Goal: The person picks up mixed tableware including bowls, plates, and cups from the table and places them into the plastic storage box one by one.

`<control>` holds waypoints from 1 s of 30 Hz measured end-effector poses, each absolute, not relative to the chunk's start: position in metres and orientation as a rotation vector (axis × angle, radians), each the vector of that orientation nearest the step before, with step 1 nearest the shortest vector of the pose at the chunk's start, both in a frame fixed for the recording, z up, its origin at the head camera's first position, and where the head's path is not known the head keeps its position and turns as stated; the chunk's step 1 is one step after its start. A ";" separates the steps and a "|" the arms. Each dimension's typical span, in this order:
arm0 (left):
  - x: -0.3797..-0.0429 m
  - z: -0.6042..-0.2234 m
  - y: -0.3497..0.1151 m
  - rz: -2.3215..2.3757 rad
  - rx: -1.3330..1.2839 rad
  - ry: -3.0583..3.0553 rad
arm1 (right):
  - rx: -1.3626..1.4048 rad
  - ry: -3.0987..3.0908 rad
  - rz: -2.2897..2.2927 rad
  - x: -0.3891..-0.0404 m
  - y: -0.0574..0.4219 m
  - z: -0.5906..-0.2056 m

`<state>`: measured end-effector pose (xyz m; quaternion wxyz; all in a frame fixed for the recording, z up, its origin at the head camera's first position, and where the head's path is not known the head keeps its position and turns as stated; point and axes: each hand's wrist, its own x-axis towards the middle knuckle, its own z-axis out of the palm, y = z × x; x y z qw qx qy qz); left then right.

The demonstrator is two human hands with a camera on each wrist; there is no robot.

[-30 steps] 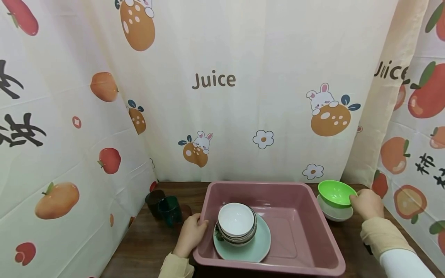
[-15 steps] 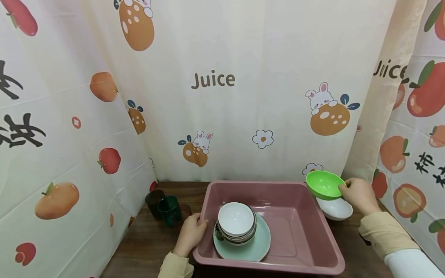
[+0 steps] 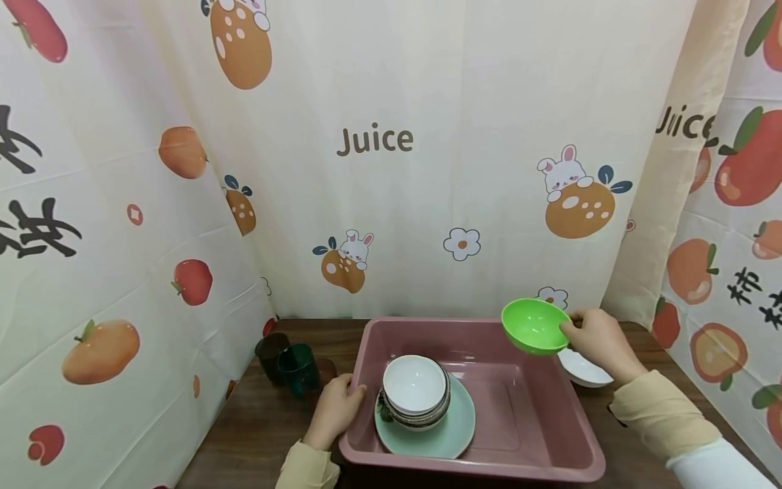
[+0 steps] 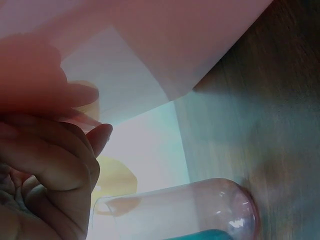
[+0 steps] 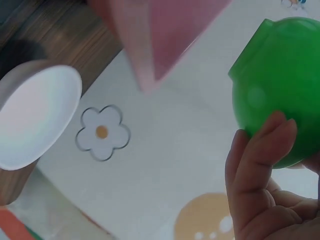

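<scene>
In the head view my right hand [image 3: 601,339] pinches a bright green bowl [image 3: 534,327] by its right edge. The bowl is up over the back right part of a pink basin [image 3: 552,414], its inside facing up and toward me. Fingers [image 5: 255,165] lie against the bowl's outside in the right wrist view. My left hand [image 3: 336,407] grips the basin's left wall, thumb at the rim. Inside the basin a stack of bowls, a white bowl [image 3: 415,384] on top, sits on a pale green plate [image 3: 462,428].
A white bowl [image 3: 585,370] stands right of the basin, partly behind my right hand. Left of the basin are a dark cup [image 3: 269,353], a teal cup [image 3: 299,370] and a clear pinkish cup [image 4: 215,205]. Fruit-print curtains [image 3: 415,197] enclose the wooden table [image 3: 244,435].
My right hand has lifted the green bowl off the white bowl at the right and carried it left over the basin. The left hand stays at the basin's rim.
</scene>
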<state>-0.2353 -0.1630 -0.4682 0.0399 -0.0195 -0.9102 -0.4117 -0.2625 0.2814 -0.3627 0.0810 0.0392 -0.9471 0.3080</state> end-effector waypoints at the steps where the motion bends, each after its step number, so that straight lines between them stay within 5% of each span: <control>1: -0.236 -0.468 -0.163 -1.263 -0.061 -2.792 | 0.125 -2.833 0.923 -0.262 0.278 -0.363; 30: -0.232 -0.453 -0.169 -1.192 -0.051 -2.897 | 0.277 -2.821 1.222 -0.241 0.200 -0.378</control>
